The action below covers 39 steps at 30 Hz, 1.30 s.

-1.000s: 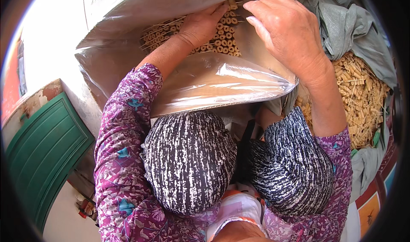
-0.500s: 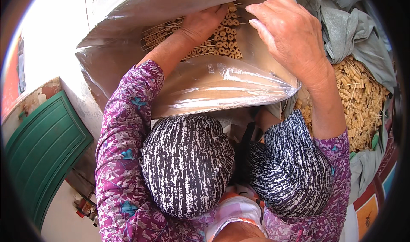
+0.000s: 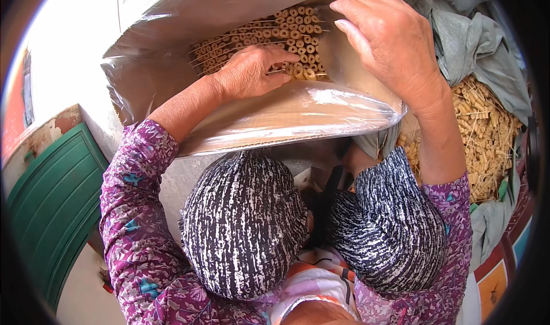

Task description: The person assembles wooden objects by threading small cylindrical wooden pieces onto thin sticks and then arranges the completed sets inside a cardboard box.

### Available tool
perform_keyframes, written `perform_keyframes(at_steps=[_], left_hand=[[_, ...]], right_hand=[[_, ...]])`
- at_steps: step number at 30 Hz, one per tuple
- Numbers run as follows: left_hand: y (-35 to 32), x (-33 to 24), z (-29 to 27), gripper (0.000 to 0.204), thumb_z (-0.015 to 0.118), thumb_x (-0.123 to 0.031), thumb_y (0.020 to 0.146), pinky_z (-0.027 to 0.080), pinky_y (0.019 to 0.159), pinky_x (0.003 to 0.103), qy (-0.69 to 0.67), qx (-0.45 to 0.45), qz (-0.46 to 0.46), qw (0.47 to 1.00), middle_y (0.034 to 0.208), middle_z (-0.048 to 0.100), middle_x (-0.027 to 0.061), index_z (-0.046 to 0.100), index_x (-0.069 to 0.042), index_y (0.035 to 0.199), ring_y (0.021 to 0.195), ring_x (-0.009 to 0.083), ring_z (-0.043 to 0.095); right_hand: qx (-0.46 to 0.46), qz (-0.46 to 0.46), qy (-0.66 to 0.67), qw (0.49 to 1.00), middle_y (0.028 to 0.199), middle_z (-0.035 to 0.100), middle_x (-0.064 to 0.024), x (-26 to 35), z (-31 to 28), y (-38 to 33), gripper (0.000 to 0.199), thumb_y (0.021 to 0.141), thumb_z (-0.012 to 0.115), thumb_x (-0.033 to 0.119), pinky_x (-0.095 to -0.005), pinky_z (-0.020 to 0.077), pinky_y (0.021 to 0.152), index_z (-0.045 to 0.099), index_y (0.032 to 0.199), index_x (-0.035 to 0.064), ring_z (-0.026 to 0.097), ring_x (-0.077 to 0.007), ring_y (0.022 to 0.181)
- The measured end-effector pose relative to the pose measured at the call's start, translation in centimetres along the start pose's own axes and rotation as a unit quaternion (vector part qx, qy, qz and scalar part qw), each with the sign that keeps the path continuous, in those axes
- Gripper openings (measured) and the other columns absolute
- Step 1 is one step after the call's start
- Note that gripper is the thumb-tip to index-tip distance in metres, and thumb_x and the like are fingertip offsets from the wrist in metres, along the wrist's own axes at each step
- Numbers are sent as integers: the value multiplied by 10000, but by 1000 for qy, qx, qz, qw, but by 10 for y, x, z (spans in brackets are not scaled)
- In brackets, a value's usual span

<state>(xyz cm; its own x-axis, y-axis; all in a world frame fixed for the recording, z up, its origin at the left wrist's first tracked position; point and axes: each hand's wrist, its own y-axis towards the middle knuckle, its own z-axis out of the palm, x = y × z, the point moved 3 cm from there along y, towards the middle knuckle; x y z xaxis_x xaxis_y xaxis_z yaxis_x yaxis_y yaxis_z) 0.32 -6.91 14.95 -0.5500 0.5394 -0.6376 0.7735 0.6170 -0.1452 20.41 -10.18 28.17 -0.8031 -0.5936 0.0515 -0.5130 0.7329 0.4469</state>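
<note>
My left hand point(image 3: 252, 70) reaches into a cardboard box point(image 3: 252, 124) lined with clear plastic. Its index finger and thumb are apart, at the front rows of stacked tan tubes point(image 3: 301, 35); the tubes have round hollow ends, and thin pale sticks run among them. At the front right of the stack, a few tubes point(image 3: 303, 73) lie tilted, showing their sides. My right hand point(image 3: 395, 44) is raised over the box's right side, thumb and index finger apart with nothing visible between them. Its other fingers are mostly hidden behind the hand.
To the right, a grey-green cloth sack point(image 3: 470, 44) surrounds a loose heap of tan tubes and sticks point(image 3: 484, 136). My knees, in black-and-white patterned trousers point(image 3: 243, 227), are just below the box. A green panel point(image 3: 57, 199) stands at the left.
My left hand has drawn back from the far edge of the stack to its front rows, uncovering the far tubes. The left forearm has swung left. My right hand has barely moved.
</note>
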Motion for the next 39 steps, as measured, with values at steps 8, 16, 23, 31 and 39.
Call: perform_keyframes(at_steps=[8,16,23,31,39], left_hand=[[29,47,-2,410,666,-204,855,474,962,409,352,-175,-1,920,1184,629,99,590,-110,1247,1154,275,575],[38,59,5,392,688,-209,831,487,914,422,305,-91,-72,945,1133,634,52,599,-122,1203,1106,266,582],[32,63,17,240,628,-139,829,520,860,419,304,-176,30,936,1085,631,87,628,-93,1064,1056,286,606],[27,45,-5,257,597,-142,874,517,860,439,257,-84,-19,962,1083,644,137,616,-75,1122,1029,321,616],[-4,24,-51,245,564,-86,863,523,814,459,308,-81,-46,947,1047,656,149,607,-71,1105,962,343,643]], right_hand=[[-10,-2,6,1000,779,617,-85,-4,2,4,161,705,663,65,-383,505,696,629,861,45,609,-277,799],[-14,1,22,1000,756,609,-85,-1,3,9,136,711,651,55,-378,505,687,616,842,46,608,-280,778],[-10,-3,11,1000,741,603,-89,-1,5,7,111,711,644,48,-376,507,687,600,813,46,608,-278,772],[-20,-20,-11,1000,730,605,-86,-3,7,4,94,707,657,48,-375,500,706,613,788,36,608,-269,773],[28,-60,-180,982,905,668,-96,-3,4,5,231,774,687,86,-345,504,843,680,1003,48,632,-253,892]])
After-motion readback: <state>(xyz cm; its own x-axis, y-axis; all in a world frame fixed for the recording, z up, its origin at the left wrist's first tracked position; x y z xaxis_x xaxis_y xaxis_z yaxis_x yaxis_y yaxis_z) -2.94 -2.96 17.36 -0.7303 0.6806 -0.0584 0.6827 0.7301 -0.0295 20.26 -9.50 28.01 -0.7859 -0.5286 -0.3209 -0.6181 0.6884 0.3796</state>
